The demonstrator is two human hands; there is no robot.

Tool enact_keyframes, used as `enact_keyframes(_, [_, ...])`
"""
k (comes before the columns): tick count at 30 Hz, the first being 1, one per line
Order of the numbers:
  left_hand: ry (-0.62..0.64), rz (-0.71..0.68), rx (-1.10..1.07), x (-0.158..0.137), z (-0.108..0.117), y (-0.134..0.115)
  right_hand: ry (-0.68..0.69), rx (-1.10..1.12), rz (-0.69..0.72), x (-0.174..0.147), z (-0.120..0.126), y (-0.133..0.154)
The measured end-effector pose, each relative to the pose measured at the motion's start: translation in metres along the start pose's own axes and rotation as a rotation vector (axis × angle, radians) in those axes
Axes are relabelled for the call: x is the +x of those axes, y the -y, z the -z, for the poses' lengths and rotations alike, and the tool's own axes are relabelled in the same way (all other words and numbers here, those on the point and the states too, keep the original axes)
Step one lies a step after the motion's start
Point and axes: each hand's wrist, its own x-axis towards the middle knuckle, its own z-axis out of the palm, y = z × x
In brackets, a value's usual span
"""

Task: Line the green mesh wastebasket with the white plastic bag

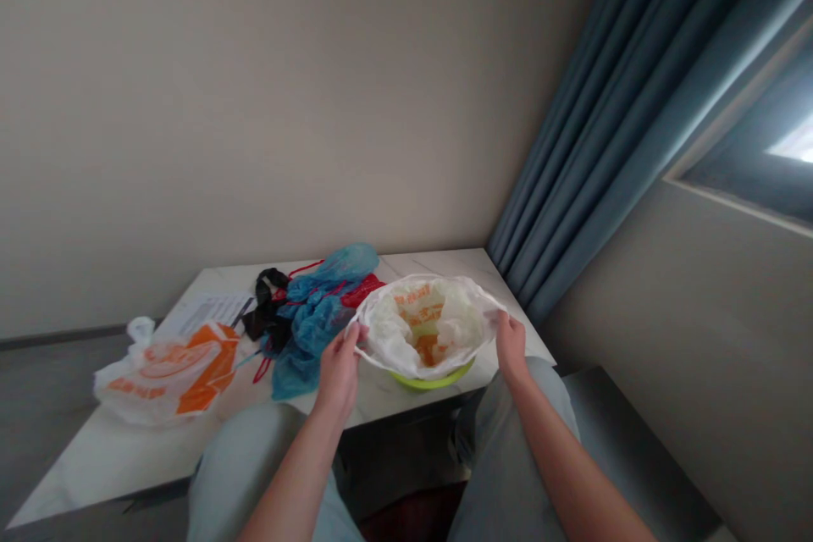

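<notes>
A white plastic bag [387, 330] with orange print is spread wide, its mouth facing up toward me. My left hand [341, 360] pinches the left side of its rim, and my right hand [510, 343] grips the right side. Below the bag, the light-green rim of a round container [435, 381] shows at the front; the bag hides most of it. Orange print and a greenish patch are visible down inside the bag. Whether the bag sits inside the container or only over it, I cannot tell.
Crumpled blue plastic bags [311, 330] with red drawstrings lie left of my left hand, beside a black bag [270, 309]. Farther left are a white-and-orange bag [171, 377] and a printed sheet [207, 313]. All rest on a white marbled table [82, 466]. A blue curtain [590, 127] hangs at right.
</notes>
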Motion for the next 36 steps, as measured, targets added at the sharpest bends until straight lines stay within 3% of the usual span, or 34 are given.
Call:
enact_keyframes(4, [-0.051, -0.056, -0.274, 0.0, 0.002, -0.01, -0.054, -0.034, 0.141, 0.0, 0.002, 0.0])
enact_keyframes(8, [0.028, -0.295, -0.183, -0.003, 0.009, -0.015, -0.085, -0.122, 0.398, 0.0, 0.0, -0.002])
enact_keyframes(10, [0.105, -0.399, -0.083, -0.006, 0.011, -0.016, -0.051, -0.123, 0.424, 0.0, -0.002, -0.002])
enact_keyframes(13, [0.191, -0.494, 0.074, -0.01, 0.01, -0.019, 0.064, 0.014, 0.295, -0.001, -0.004, -0.001])
enact_keyframes(17, [0.236, -0.508, 0.246, -0.016, 0.004, -0.024, 0.185, 0.258, 0.143, -0.004, -0.005, 0.002])
enact_keyframes(23, [0.311, -0.501, 0.412, -0.021, 0.0, -0.018, 0.157, 0.484, 0.043, 0.001, 0.0, 0.007])
enact_keyframes(28, [0.242, -0.472, 0.532, -0.027, -0.003, -0.019, -0.052, 0.646, -0.004, 0.019, 0.01, 0.003])
enact_keyframes(36, [0.184, -0.516, 0.583, -0.023, -0.002, -0.018, 0.119, 0.835, -0.09, 0.017, 0.012, 0.013])
